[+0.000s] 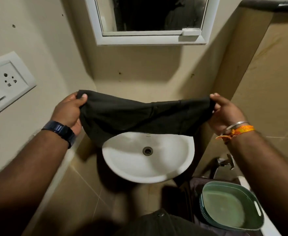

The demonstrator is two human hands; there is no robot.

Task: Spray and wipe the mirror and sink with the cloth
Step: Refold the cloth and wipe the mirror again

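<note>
Beige walls [140,68] close in a small corner, with a tiled floor [82,193] below. High on the back wall hangs the white-framed mirror [150,16], its glass dark with a dim reflection. Under it, the cloth [140,114], black and limp, is stretched out wide in the air between both hands, sagging in the middle so that its lower edge hangs over the rear part of the sink [131,169] and hides the back rim. The sink is a white oval basin with a metal drain [147,151] in its middle. To its lower right sits a green basin [231,206] with a slot handle, on a dark surface. On the left wall is a white socket plate [5,82]. The left hand [68,111] pinches the cloth's left top corner, thumb on top and fingers curled under; a dark watch [61,132] sits on that wrist. The right hand [225,113] pinches the right top corner the same way, with a steel bangle and an orange thread [238,130] at the wrist. A chrome tap [226,161] juts from the right wall below that forearm
</note>
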